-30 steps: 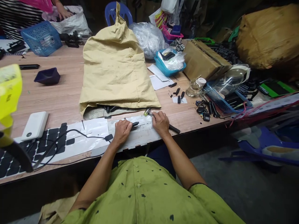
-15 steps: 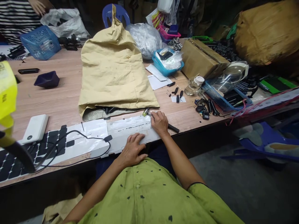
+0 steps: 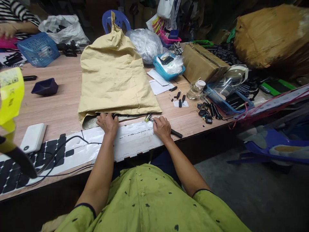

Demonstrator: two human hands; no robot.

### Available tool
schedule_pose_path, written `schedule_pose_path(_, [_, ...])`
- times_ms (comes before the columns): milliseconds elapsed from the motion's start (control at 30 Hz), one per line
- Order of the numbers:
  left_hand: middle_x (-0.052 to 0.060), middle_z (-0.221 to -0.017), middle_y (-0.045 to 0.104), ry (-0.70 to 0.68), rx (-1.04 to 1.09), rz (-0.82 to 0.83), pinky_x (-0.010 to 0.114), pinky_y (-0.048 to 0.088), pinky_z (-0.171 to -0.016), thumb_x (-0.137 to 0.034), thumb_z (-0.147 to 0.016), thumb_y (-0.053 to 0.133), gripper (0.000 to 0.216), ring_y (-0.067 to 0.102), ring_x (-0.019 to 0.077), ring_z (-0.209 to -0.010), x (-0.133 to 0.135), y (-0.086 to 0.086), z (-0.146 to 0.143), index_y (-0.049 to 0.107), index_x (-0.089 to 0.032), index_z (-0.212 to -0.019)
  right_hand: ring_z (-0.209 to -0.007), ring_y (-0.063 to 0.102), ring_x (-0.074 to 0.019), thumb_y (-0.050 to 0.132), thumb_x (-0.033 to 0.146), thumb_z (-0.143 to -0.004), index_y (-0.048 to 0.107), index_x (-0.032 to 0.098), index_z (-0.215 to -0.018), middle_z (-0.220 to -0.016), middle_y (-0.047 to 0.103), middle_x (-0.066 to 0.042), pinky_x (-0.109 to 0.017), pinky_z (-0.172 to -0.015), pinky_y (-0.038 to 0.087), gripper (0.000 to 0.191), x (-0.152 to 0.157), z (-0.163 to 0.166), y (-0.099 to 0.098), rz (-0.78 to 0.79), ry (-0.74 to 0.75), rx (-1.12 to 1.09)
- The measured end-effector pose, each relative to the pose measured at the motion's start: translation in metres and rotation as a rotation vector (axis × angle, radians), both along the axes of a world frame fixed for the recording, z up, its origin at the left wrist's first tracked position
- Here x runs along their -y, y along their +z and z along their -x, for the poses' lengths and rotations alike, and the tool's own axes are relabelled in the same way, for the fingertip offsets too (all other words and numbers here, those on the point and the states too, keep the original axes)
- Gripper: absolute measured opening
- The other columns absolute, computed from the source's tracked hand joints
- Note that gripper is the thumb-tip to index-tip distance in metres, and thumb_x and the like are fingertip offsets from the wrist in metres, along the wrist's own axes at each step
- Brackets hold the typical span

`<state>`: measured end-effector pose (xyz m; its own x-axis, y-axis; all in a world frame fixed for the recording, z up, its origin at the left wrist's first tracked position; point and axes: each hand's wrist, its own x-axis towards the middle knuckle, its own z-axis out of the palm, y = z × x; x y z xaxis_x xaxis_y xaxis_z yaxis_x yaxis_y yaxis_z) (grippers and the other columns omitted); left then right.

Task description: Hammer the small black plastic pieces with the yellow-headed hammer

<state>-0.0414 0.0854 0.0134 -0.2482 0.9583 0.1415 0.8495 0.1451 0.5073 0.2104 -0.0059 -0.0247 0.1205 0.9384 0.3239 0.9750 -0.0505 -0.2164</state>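
A hammer [image 3: 176, 133] is clamped in the right hand [image 3: 161, 127]; the left hand [image 3: 107, 122] is laid at the sack [image 3: 116, 74] mouth, grip unclear. Under both, a panel [image 3: 135, 139] is spread on the wooden table [image 3: 60, 108].

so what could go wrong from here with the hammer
The right hand holds the hammer with its handle near the table edge; let go, it could roll off. The left hand is at the sack mouth, so black parts there may spill. That forearm might snag the black cable.
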Motion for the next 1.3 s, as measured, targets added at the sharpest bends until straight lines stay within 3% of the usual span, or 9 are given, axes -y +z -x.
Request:
schedule_pose_path(167, [0.016,-0.104,0.066,-0.097,-0.07,0.038,0.063,0.039,-0.096,-0.037,-0.084,0.067,0.016,0.049,0.046,-0.116,0.024,0.004,0.002,0.073,-0.022,-0.085,-0.094,0.05,-0.0255,0.052,0.022,-0.096,0.073,0.023,-0.113,-0.097,0.061,-0.01,-0.033,-0.079,0.038,0.027,0.0,0.0,0.0,-0.006,0.002,-0.001])
schedule_pose_path(333, [0.007,-0.09,0.072,-0.399,-0.024,0.102,0.048,0.043,-0.09,-0.044,-0.085,0.067,0.021,0.058,0.0334,-0.1,0.065,0.0,-0.007,0.076,-0.026,-0.093,-0.093,0.05,-0.0254,0.052,0.021,-0.096,0.072,0.023,-0.115,-0.097,0.061,-0.01,-0.033,-0.078,0.037,0.028,0.001,-0.001,-0.001,-0.024,0.004,-0.004])
schedule_pose_path(467, [0.006,-0.091,0.071,-0.561,-0.005,0.074,0.041,0.044,-0.087,-0.037,-0.085,0.068,0.017,0.058,0.0288,-0.098,0.078,-0.014,-0.021,0.077,-0.026,-0.096,-0.094,0.05,-0.025,0.053,0.022,-0.096,0.073,0.023,-0.118,-0.098,0.062,-0.009,-0.033,-0.078,0.037,0.03,0.001,-0.002,0.0,-0.019,0.002,0.004])
schedule_pose_path(633, [0.006,-0.09,0.068,-0.597,0.032,0.045,0.04,0.043,-0.086,-0.034,-0.087,0.068,0.019,0.056,0.0278,-0.096,0.073,-0.027,-0.022,0.078,-0.027,-0.101,-0.093,0.05,-0.0247,0.053,0.022,-0.096,0.073,0.023,-0.116,-0.098,0.062,-0.009,-0.033,-0.078,0.037,0.028,0.001,-0.001,-0.001,-0.016,-0.001,0.018])
schedule_pose_path(867, [0.006,-0.093,0.069,-0.57,0.047,0.054,0.04,0.043,-0.086,-0.032,-0.087,0.07,0.019,0.057,0.0279,-0.098,0.059,-0.026,-0.026,0.078,-0.026,-0.104,-0.092,0.055,-0.0238,0.054,0.022,-0.096,0.075,0.021,-0.11,-0.094,0.064,-0.009,-0.032,-0.076,0.042,0.026,0.0,-0.006,0.002,0.0,0.001,-0.024])
schedule_pose_path(1000, [0.005,-0.093,0.07,-0.558,0.069,0.069,0.04,0.043,-0.087,-0.031,-0.085,0.074,0.017,0.058,0.0273,-0.098,0.056,-0.025,-0.031,0.078,-0.026,-0.101,-0.09,0.06,-0.021,0.05,0.024,-0.098,0.075,0.022,-0.115,-0.095,0.066,-0.007,-0.03,-0.078,0.048,0.03,0.009,-0.004,0.008,-0.086,0.034,-0.183])
schedule_pose_path(1133, [0.004,-0.093,0.071,-0.545,0.084,0.079,0.039,0.043,-0.087,-0.033,-0.085,0.075,0.014,0.058,0.0266,-0.098,0.057,-0.025,-0.032,0.077,-0.026,-0.097,-0.091,0.065,-0.0193,0.045,0.027,-0.101,0.073,0.023,-0.118,-0.098,0.069,-0.006,-0.029,-0.083,0.053,0.033,0.025,0.01,0.013,-0.13,0.164,-0.393])
schedule_pose_path(1300, [0.003,-0.09,0.07,-0.545,0.104,0.083,0.039,0.043,-0.088,-0.033,-0.084,0.075,0.012,0.058,0.026,-0.096,0.058,-0.024,-0.034,0.078,-0.028,-0.095,-0.097,0.068,-0.0197,0.044,0.027,-0.102,0.071,0.025,-0.126,-0.103,0.071,-0.007,-0.03,-0.087,0.056,0.036,0.036,0.028,0.017,-0.145,0.243,-0.455])
